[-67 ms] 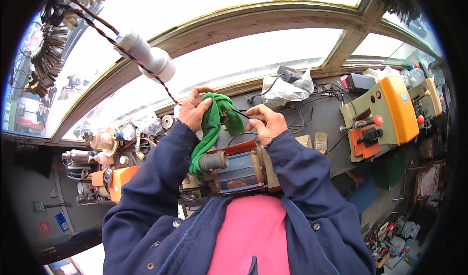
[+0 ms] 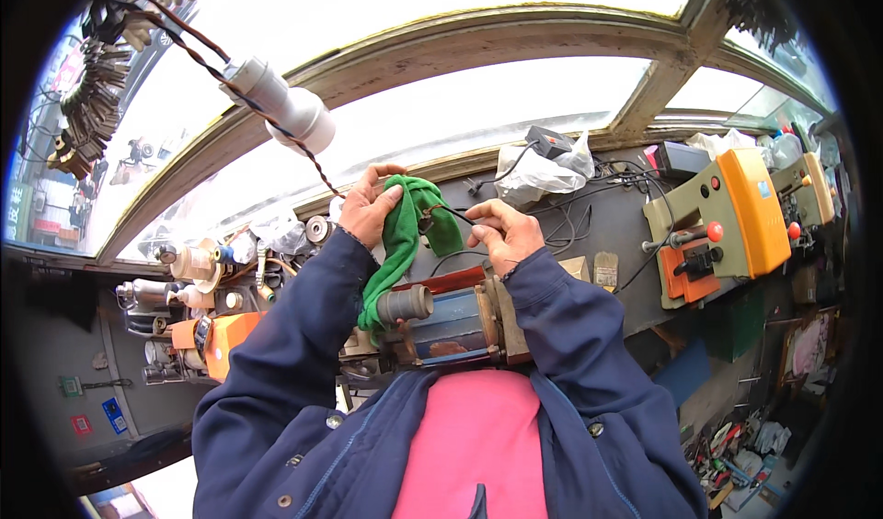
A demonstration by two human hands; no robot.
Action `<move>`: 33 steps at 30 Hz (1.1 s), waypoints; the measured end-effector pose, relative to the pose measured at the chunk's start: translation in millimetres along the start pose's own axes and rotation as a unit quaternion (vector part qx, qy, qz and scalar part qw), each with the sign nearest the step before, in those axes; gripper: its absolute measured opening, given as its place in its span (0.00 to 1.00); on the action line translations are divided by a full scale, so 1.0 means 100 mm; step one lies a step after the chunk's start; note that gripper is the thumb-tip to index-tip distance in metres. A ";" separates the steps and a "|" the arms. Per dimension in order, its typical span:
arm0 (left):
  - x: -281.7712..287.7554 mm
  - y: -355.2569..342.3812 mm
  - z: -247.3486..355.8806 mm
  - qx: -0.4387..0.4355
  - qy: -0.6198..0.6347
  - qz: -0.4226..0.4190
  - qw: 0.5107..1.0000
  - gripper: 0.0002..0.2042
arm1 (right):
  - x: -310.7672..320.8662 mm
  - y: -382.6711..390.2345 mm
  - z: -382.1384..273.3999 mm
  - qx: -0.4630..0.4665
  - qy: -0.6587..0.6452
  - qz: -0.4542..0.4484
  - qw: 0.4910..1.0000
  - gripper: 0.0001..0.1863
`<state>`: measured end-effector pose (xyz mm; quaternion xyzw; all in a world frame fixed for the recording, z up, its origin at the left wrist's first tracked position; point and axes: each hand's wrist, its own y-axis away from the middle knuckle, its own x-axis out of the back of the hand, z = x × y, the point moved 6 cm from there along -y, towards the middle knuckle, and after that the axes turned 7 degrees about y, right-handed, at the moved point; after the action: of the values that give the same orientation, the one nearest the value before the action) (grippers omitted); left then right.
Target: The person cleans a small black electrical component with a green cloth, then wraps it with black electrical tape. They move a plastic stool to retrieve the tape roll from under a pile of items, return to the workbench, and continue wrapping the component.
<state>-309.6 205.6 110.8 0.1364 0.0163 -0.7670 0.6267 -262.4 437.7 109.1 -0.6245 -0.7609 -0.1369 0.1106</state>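
Observation:
A green cloth (image 2: pixel 397 254) hangs in folds from my left hand (image 2: pixel 371 208), whose thumb presses it against the curled fingers. A small metal piece, too small to name, shows in the cloth's fold. My right hand (image 2: pixel 506 234) is closed in a pinch on a thin dark rod (image 2: pixel 457 213) that points left to this metal piece. Just below my hands stands a blue motor-like machine (image 2: pixel 448 324) with a grey cylinder (image 2: pixel 407 305) at its left end. The cloth's lower end hangs beside this cylinder.
An orange and beige key-cutting machine (image 2: pixel 731 211) stands at the right, near a flat brush (image 2: pixel 605 269). Black cables and a white plastic bag (image 2: pixel 538 171) lie at the back. Spools and an orange machine (image 2: pixel 230 342) crowd the left. A white lamp socket (image 2: pixel 299 119) hangs upper left.

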 end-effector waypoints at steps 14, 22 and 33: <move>-0.42 0.19 0.05 0.052 -0.019 -0.146 0.988 0.22 | -0.05 -0.03 0.10 -0.012 -0.066 -0.014 0.998 0.08; -0.30 0.15 0.01 -0.008 -0.025 -0.087 0.996 0.17 | -0.06 -0.03 0.15 -0.010 -0.043 -0.017 0.999 0.08; -0.04 0.11 -0.03 -0.001 -0.112 0.059 0.992 0.07 | -0.06 -0.03 0.15 -0.021 -0.046 -0.040 0.998 0.08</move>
<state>-298.0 208.1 110.1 0.0500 -0.0613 -0.7391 0.6690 -264.0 437.4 92.7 -0.6014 -0.7865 -0.1283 0.0567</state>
